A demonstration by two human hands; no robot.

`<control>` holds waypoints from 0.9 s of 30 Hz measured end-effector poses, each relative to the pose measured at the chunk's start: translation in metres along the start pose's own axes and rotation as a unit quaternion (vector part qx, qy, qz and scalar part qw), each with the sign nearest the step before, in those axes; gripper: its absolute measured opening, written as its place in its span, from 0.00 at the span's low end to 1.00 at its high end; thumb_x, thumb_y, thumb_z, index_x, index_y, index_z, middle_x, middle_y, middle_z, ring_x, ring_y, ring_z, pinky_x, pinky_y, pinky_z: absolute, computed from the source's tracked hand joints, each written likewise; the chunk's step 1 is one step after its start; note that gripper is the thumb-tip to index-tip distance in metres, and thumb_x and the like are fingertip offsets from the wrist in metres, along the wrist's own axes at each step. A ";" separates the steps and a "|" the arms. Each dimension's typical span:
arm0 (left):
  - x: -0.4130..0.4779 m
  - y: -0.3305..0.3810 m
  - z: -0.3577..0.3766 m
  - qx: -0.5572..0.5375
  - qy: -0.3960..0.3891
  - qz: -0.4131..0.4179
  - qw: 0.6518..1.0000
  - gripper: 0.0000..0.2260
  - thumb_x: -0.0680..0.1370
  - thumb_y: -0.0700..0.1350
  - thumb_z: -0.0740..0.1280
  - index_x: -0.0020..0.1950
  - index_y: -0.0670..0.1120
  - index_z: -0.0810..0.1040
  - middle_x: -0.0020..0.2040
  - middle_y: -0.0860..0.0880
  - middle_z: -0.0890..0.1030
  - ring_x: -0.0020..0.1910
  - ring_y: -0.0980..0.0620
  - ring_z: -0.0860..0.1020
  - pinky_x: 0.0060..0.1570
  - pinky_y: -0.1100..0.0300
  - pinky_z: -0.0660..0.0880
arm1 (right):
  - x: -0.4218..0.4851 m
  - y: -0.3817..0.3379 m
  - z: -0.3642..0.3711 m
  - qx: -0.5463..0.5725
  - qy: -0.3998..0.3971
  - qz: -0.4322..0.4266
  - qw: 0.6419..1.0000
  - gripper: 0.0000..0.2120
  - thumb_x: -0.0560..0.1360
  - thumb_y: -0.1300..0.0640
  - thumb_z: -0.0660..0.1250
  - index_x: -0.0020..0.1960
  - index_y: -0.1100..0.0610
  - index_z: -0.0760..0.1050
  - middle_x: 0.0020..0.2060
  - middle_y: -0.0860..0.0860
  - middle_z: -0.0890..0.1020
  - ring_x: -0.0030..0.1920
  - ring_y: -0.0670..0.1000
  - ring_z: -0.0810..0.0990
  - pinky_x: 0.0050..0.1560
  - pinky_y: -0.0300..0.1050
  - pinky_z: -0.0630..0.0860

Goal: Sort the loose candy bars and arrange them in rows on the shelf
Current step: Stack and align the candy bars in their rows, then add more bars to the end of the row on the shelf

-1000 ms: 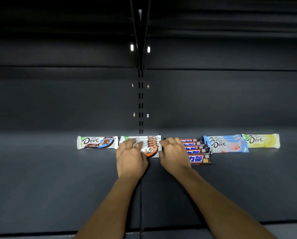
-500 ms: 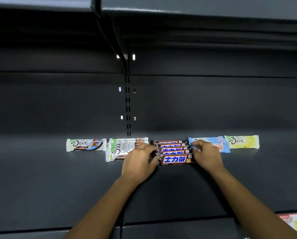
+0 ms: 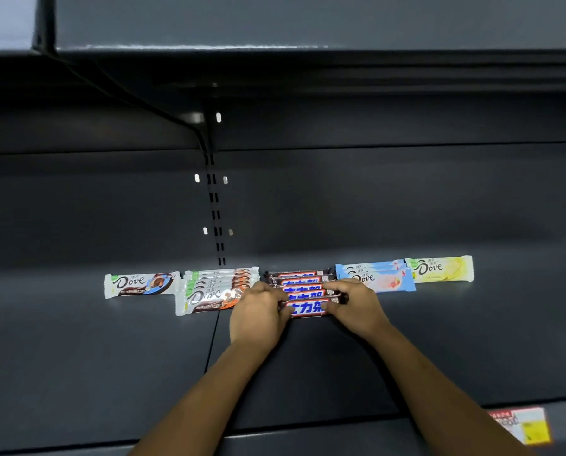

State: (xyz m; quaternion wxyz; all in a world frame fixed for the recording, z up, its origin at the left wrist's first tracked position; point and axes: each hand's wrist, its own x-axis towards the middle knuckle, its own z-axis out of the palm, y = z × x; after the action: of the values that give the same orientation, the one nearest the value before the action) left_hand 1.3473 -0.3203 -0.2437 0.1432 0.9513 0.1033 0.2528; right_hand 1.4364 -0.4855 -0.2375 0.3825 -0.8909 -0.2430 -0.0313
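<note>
Left hand (image 3: 258, 315) and right hand (image 3: 357, 307) pinched opposite ends of the front brown bar (image 3: 308, 307), fingers (image 3: 275, 296) curled round it, nearest in its row on the shelf (image 3: 110, 357). White Dove bars (image 3: 215, 287) lay just left, blue Dove bars (image 3: 377, 276) just right; open shelf ran to the front edge.

Centre stack (image 3: 303, 284) lies on the shelf (image 3: 77, 357) between left stack (image 3: 215, 284) and right stack (image 3: 383, 278)
</note>
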 end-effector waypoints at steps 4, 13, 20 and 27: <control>0.001 0.008 0.004 -0.008 0.002 -0.034 0.999 0.10 0.76 0.50 0.66 0.54 0.51 0.81 0.57 0.51 0.76 0.54 0.52 0.75 0.47 0.61 0.74 | 0.002 0.002 0.002 -0.010 -0.001 -0.008 1.000 0.21 0.73 0.59 0.69 0.66 0.55 0.73 0.63 0.51 0.73 0.63 0.48 0.70 0.61 0.37 0.64; -0.004 0.018 0.006 -0.027 0.004 -0.098 0.995 0.10 0.76 0.51 0.67 0.55 0.51 0.80 0.58 0.51 0.74 0.54 0.51 0.75 0.48 0.58 0.76 | -0.004 0.005 0.007 -0.011 0.033 -0.011 0.999 0.23 0.74 0.58 0.67 0.69 0.54 0.70 0.64 0.52 0.72 0.60 0.48 0.72 0.55 0.34 0.65; -0.015 0.049 0.001 0.046 0.037 -0.136 0.989 0.20 0.77 0.53 0.62 0.68 0.49 0.68 0.67 0.47 0.65 0.65 0.46 0.63 0.62 0.54 0.66 | -0.011 0.016 -0.019 -0.023 0.044 -0.003 0.999 0.18 0.72 0.59 0.68 0.62 0.55 0.75 0.59 0.54 0.75 0.58 0.52 0.74 0.59 0.39 0.68; -0.029 0.105 0.008 0.062 0.004 -0.132 0.989 0.18 0.77 0.51 0.60 0.67 0.49 0.69 0.66 0.47 0.67 0.66 0.45 0.62 0.63 0.54 0.65 | -0.029 0.042 -0.044 -0.061 -0.009 -0.022 0.998 0.13 0.74 0.59 0.66 0.58 0.56 0.78 0.57 0.53 0.80 0.58 0.52 0.76 0.57 0.42 0.73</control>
State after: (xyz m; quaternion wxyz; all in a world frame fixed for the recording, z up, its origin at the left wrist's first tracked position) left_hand 1.3400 -0.4283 -0.2290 0.1158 0.9353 0.2437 0.2290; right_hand 1.4357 -0.5527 -0.2417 0.3241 -0.9073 -0.2638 -0.0469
